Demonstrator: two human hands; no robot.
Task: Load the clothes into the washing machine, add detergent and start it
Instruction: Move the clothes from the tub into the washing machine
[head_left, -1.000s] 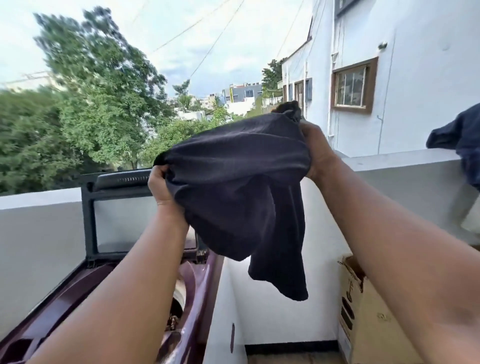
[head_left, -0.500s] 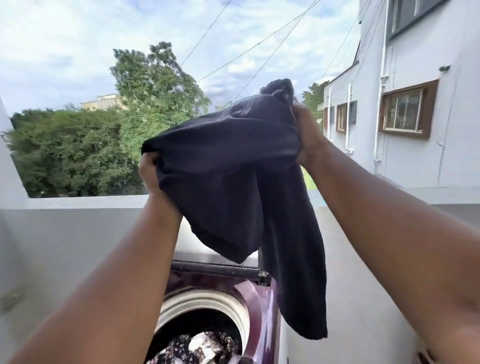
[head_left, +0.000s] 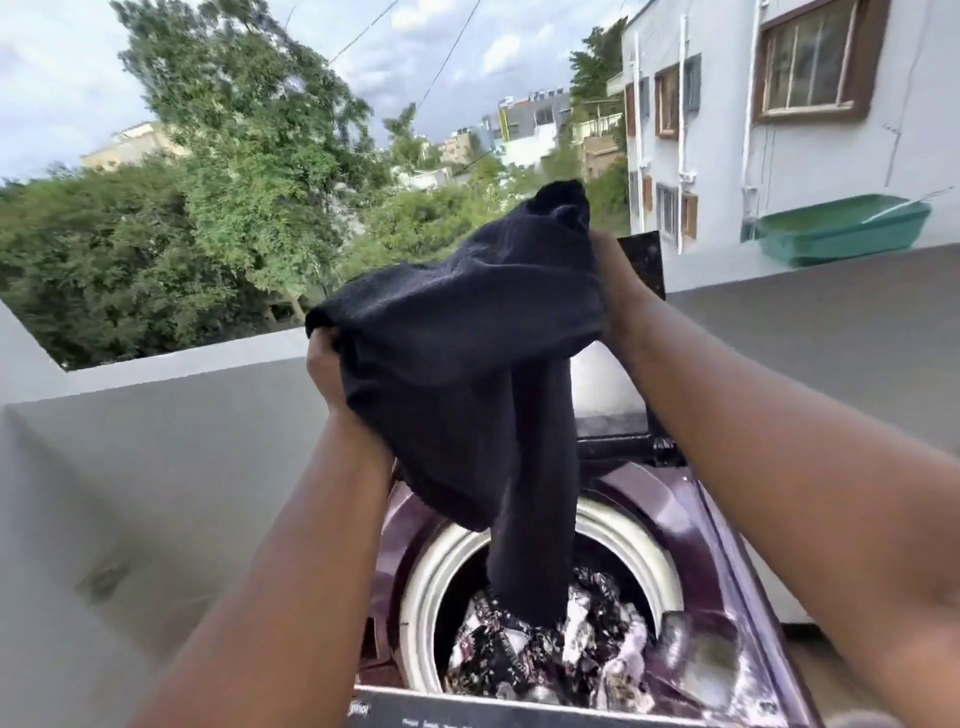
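Note:
A dark navy garment (head_left: 457, 364) hangs between both hands above the open top-loading washing machine (head_left: 654, 499), which is maroon with a white drum rim (head_left: 431, 571). My left hand (head_left: 323, 364) grips the garment's left edge. My right hand (head_left: 615, 280) grips its upper right edge. One long end of the garment dangles down into the drum and touches the black-and-white patterned clothes (head_left: 545, 660) lying inside. The machine's lid (head_left: 641, 260) stands raised behind the garment, mostly hidden.
A grey parapet wall (head_left: 182, 415) runs behind and to the left of the machine. A green tub (head_left: 841, 231) sits on the wall at the right. Trees and buildings lie beyond. The machine's control panel (head_left: 467, 714) is at the bottom edge.
The view has swung onto the machine. Both hands have lowered the dark garment, and its hanging end now reaches into the drum onto the patterned clothes.

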